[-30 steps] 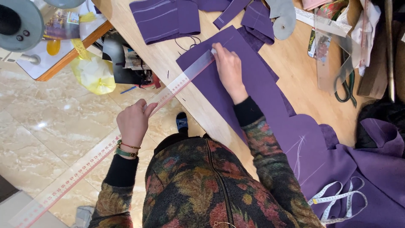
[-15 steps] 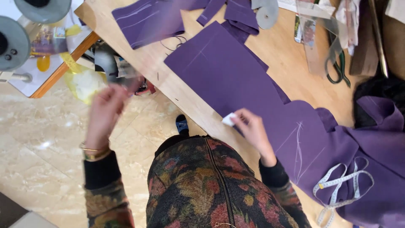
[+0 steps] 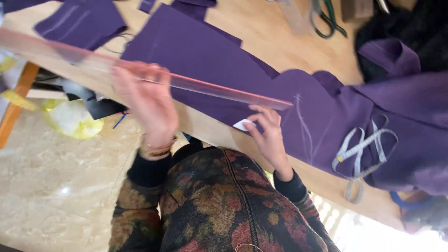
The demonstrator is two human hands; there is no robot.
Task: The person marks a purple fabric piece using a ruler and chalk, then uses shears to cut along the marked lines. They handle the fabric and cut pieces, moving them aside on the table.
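Observation:
My left hand (image 3: pixel 148 106) grips a long clear ruler (image 3: pixel 219 88) with a reddish edge and holds it in the air above the wooden table (image 3: pixel 275 32). The ruler slants across a large piece of purple fabric (image 3: pixel 205 60) spread on the table, its right tip near white chalk lines (image 3: pixel 303 123) drawn on the cloth. My right hand (image 3: pixel 266 133) pinches a small white piece of tailor's chalk (image 3: pixel 242 124) at the near edge of the fabric, just below the ruler's tip.
A grey measuring tape (image 3: pixel 359 149) lies looped on the purple cloth at the right. More purple pieces (image 3: pixel 79 23) lie at the far left of the table. Green-handled scissors (image 3: pixel 329 18) rest at the back. A yellow plastic bag (image 3: pixel 70 119) sits on the tiled floor.
My left hand has lifted the ruler off the table edge and swung it up over the fabric. My right hand has moved from the cloth's middle to its near edge with the chalk.

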